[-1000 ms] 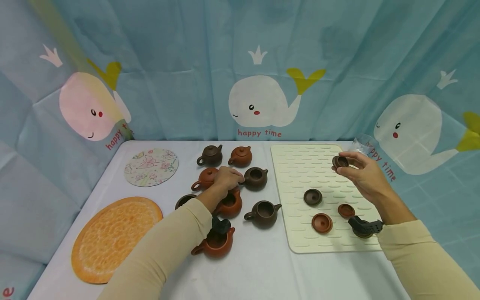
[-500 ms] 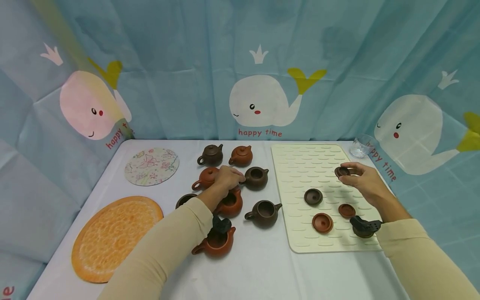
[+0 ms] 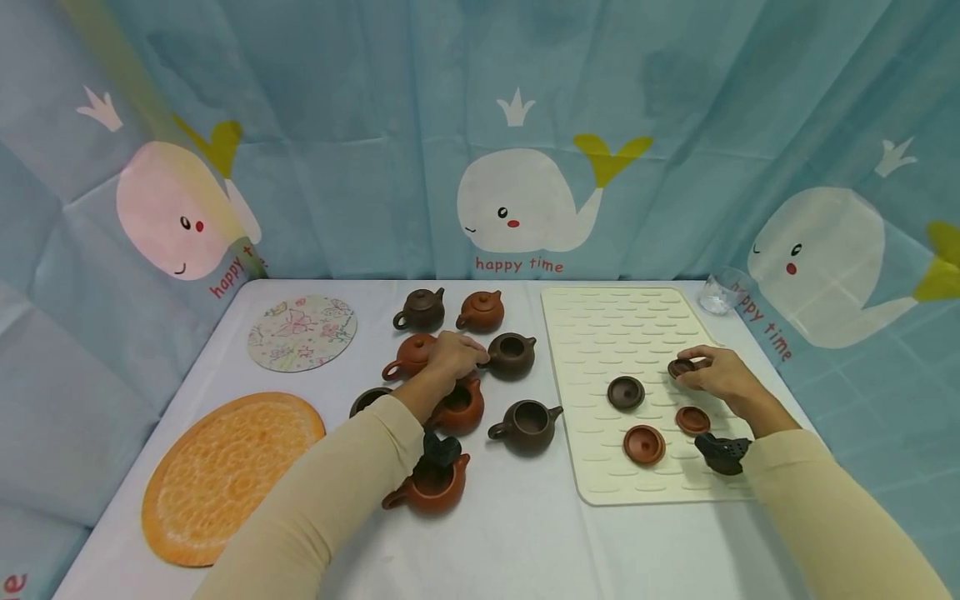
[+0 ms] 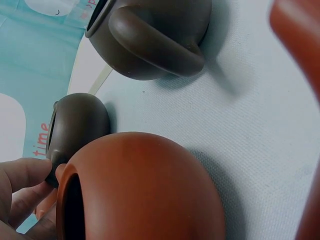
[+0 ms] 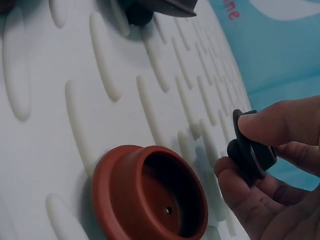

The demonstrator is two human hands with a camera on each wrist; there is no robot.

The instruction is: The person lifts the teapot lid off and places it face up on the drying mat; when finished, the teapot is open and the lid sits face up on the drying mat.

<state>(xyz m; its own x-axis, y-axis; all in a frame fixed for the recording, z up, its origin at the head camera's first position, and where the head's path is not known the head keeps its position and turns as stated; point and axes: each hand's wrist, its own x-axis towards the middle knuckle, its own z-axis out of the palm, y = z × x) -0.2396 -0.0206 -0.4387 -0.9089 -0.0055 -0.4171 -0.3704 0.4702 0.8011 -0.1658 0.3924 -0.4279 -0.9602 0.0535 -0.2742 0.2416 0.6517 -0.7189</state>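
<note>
My left hand (image 3: 453, 357) reaches over the group of teapots and pinches the handle of a lidless dark brown teapot (image 3: 512, 357). In the left wrist view its fingertips meet at that dark teapot's handle (image 4: 55, 175), beside the round body of a lidless red teapot (image 4: 145, 190). My right hand (image 3: 716, 373) holds a small dark teapot lid (image 5: 250, 147) by its edge, thumb on one side and fingers on the other, just over the cream mat (image 3: 600, 325). A red lid (image 5: 150, 195) lies hollow side up close to that hand.
A dark lid (image 3: 626, 393) and another red lid (image 3: 643, 446) lie on the mat. Several teapots, such as a lidded dark one (image 3: 420, 310), stand mid-table. Left are an orange round mat (image 3: 232, 475) and a patterned disc (image 3: 302, 333); a clear cup (image 3: 718, 296) stands back right.
My right hand has come down toward the viewer with the dark lid, from above the back of the mat to close over it. The left hand stays at the teapot handle.
</note>
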